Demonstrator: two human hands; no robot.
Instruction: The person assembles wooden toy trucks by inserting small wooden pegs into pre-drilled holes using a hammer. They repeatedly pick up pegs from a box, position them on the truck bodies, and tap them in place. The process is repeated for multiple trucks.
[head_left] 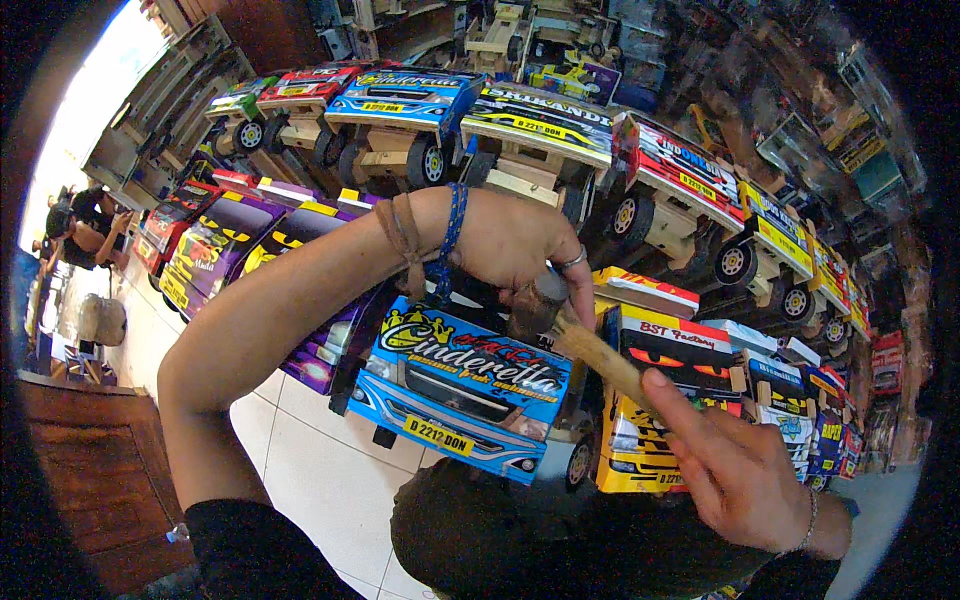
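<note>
My right hand (738, 472) grips the wooden handle of a hammer (625, 362), index finger laid along it. The hammer's dark, blunt head (540, 303) is close by my left hand (515, 238), over the top of a blue toy truck (455, 395). The truck stands upright, its printed front facing me, a black wheel (581, 462) showing at its right side. My left hand is bent down over the truck's top, fingers curled and pressed together; whatever they pinch is hidden behind the hammer head.
A yellow toy truck (640, 455) stands close on the right, purple toy trucks (225, 235) on the left. Behind, a row of toy trucks, including a red one (680, 165), rests on wooden undersides. White floor tiles (325, 450) and a brown wooden panel (95, 480) lie at left.
</note>
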